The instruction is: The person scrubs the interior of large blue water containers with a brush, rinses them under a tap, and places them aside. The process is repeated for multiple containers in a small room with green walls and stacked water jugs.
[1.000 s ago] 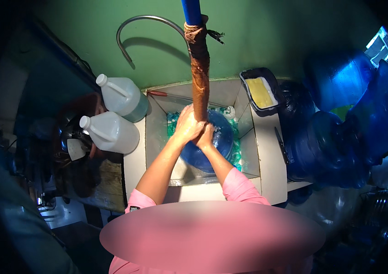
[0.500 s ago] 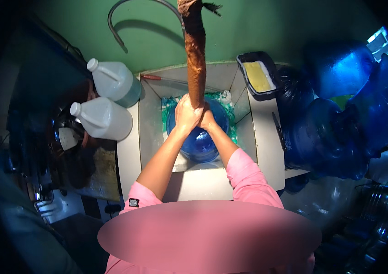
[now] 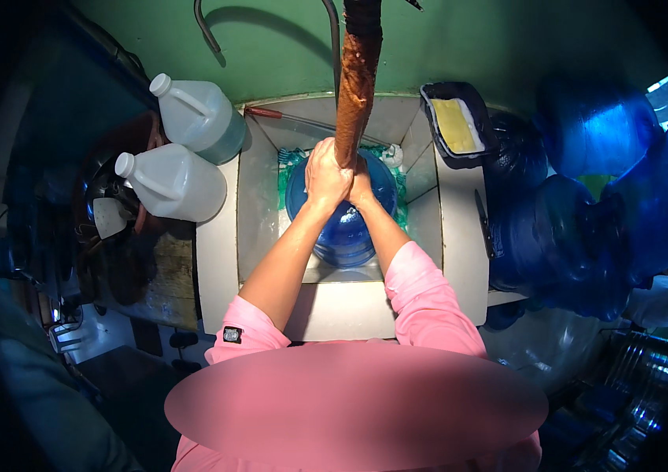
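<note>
A round blue water jug (image 3: 343,250) stands in the tiled sink (image 3: 262,169), in front of me. Above it rises a thick brown pole (image 3: 357,86), rough and wrapped-looking, dark toward its top. My left hand (image 3: 326,175) is closed about the pole's lower end. Pressed close on the other side, my right hand (image 3: 361,186) is closed there too, its fingers partly hidden. Both hands are over the top of the jug, so its mouth and whatever lies inside are hidden. Around the jug's base shows green-and-white material (image 3: 284,175).
Two white jugs (image 3: 180,185) stand on the left ledge. A black tub with a yellow sponge (image 3: 455,126) and a knife (image 3: 483,224) lie on the right ledge. Several blue water jugs (image 3: 542,228) crowd the right. A red-handled rod (image 3: 265,113) rests along the sink's back.
The view has shifted, and the pole now appears farther right at its top. Both hands stay together at its lower end over the jug.
</note>
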`<action>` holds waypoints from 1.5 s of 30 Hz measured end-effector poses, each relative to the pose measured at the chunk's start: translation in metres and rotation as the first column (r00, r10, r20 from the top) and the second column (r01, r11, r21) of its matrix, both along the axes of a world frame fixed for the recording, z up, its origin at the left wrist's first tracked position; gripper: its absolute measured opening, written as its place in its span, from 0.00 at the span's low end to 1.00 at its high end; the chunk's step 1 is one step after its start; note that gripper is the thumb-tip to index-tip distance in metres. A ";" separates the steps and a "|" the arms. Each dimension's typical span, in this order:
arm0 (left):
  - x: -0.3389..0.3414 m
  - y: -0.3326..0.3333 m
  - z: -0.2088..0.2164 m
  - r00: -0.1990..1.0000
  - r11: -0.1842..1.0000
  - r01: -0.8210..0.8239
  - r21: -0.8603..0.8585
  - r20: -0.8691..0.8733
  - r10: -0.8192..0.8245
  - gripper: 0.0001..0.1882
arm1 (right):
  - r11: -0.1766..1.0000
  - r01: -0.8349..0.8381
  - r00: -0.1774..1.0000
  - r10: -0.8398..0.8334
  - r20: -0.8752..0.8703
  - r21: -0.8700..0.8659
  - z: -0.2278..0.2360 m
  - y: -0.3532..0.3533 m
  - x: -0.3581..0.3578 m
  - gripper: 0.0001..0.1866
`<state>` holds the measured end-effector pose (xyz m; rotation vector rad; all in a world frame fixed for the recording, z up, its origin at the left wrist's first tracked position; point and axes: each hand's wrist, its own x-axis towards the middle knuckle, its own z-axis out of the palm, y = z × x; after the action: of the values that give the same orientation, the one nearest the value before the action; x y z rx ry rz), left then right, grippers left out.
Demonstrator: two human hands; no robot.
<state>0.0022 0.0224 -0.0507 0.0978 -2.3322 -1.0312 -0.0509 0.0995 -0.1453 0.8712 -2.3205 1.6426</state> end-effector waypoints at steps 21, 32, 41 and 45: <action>0.002 0.010 -0.001 0.991 0.984 -0.069 -0.165 0.106 0.087 0.19 | 0.978 0.068 0.938 0.005 0.348 -0.198 -0.016 -0.007 0.010 0.07; 0.006 0.010 -0.007 0.993 0.987 -0.074 -0.141 0.076 0.085 0.18 | 0.805 0.070 0.832 0.278 0.480 -0.589 -0.021 -0.007 0.011 0.05; 0.018 -0.021 0.041 0.903 0.875 0.330 -0.354 0.389 -0.182 0.22 | 0.978 -0.155 0.958 0.183 0.219 -0.139 0.006 0.018 0.034 0.20; -0.023 -0.090 0.064 0.885 0.825 0.034 0.564 0.367 -0.288 0.23 | 0.989 -0.024 0.911 0.081 0.404 -0.145 0.066 0.047 0.050 0.25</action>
<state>-0.0213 -0.0678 0.0135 0.3915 -2.3769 -1.9216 -0.0006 0.1467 -0.0788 0.6108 -2.4109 2.1575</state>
